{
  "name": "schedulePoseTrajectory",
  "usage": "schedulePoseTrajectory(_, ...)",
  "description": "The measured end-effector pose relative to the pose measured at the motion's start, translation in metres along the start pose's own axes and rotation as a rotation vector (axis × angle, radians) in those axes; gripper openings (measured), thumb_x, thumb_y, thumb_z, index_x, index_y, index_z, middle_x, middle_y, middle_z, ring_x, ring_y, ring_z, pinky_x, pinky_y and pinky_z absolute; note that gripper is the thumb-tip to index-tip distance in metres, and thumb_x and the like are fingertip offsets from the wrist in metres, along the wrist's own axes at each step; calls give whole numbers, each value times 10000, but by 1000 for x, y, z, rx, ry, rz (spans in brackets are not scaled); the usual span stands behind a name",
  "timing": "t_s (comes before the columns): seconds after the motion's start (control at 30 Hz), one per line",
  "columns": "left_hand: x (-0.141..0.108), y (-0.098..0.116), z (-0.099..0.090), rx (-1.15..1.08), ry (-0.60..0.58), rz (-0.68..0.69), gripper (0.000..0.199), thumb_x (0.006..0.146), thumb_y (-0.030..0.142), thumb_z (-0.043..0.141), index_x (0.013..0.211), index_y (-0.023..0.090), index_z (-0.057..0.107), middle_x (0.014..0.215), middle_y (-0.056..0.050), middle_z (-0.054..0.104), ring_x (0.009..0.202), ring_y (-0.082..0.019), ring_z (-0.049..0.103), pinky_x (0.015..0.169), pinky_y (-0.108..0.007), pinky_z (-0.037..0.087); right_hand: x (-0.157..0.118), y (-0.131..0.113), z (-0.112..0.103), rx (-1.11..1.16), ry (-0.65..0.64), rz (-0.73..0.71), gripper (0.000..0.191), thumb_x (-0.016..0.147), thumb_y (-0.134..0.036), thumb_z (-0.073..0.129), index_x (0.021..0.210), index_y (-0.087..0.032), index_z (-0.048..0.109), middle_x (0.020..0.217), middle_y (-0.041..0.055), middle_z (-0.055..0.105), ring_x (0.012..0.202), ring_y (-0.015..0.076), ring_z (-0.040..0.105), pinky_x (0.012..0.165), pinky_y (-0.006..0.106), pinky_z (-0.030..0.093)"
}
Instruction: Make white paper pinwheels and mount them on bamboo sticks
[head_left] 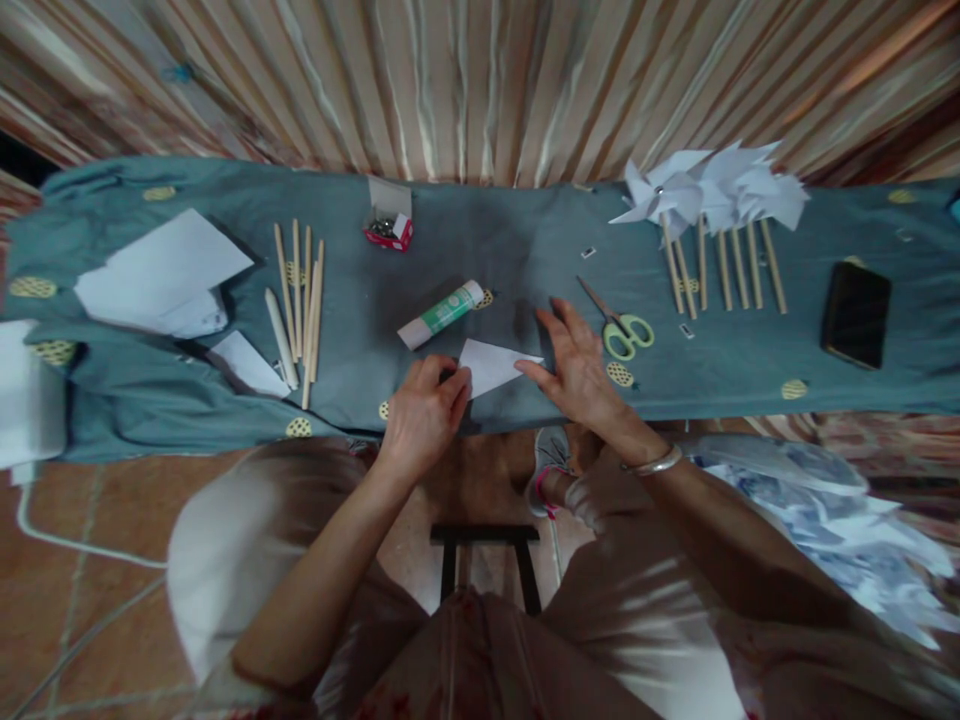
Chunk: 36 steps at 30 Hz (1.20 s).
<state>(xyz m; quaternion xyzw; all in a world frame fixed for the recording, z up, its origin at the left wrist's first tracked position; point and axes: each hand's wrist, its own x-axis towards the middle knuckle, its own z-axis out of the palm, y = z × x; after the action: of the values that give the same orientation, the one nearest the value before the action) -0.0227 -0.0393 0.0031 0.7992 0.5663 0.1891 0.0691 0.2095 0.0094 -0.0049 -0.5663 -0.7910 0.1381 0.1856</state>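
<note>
A small folded triangle of white paper (493, 368) lies on the cloth-covered table in front of me. My left hand (426, 405) pinches its left edge between thumb and fingers. At its pointed right tip is the thumb of my right hand (576, 372), whose fingers are spread apart over the cloth. Just beyond the paper a glue stick (441, 314) with a green label lies on its side. Green-handled scissors (621, 325) rest right of my right hand, blades pointing away to the left.
Wooden sticks (300, 300) and white paper sheets (169, 265) lie at left, near a white box with a cord (28, 395). A small red box of metal pins (390, 225) stands open. Paper pinwheels on sticks (705, 195) and a black phone (857, 315) are at right.
</note>
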Motion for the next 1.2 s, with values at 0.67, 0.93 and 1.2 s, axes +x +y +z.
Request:
schedulePoseTrajectory(0.67, 0, 10, 1, -65, 24, 167, 324, 981, 171, 452, 1224, 228, 658, 1242, -115, 638, 1146, -273, 522, 906, -431, 420, -3, -31, -18, 79, -213, -412, 322, 940, -83, 447, 1062, -182, 728, 1075, 97, 697, 985, 232, 599, 881, 392, 543)
schedulePoseTrajectory(0.93, -9, 10, 2, -94, -44, 203, 317, 969, 167, 450, 1208, 199, 657, 1209, -130, 651, 1136, -272, 528, 911, -434, 406, -3, -29, -17, 63, -206, -434, 283, 963, -133, 459, 1062, -175, 721, 1068, 96, 698, 984, 230, 594, 856, 378, 536)
schedulePoseTrajectory(1.2, -29, -2, -5, -90, -3, 222, 364, 927, 107, 470, 1252, 181, 615, 1193, -137, 644, 1134, -287, 523, 881, -434, 431, -3, -29, -20, 31, -217, -449, 315, 952, -93, 432, 1042, -170, 724, 1079, 95, 700, 972, 227, 602, 834, 357, 544)
